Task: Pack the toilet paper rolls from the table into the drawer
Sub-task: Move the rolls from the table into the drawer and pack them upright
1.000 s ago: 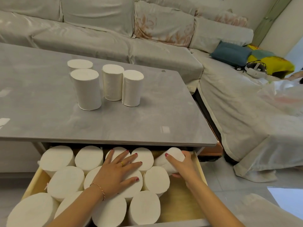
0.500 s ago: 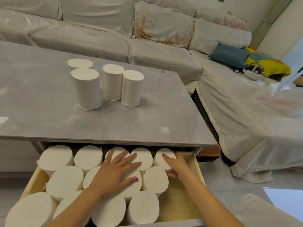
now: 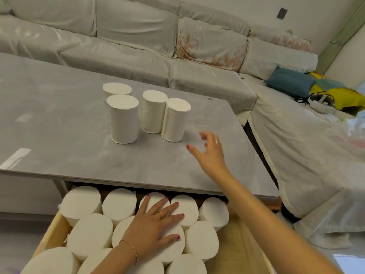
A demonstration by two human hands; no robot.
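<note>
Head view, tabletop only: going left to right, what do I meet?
Front white toilet paper roll → middle upright roll → rightmost roll → open right hand → grey table's right edge.

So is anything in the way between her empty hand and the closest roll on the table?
Nothing visible. The right hand hovers open over bare table, just right of the nearest roll. The left hand rests on rolls in the drawer.

Four upright white rolls (image 3: 150, 113) on table (image 3: 59, 135); many upright in drawer (image 3: 49, 232).
</note>
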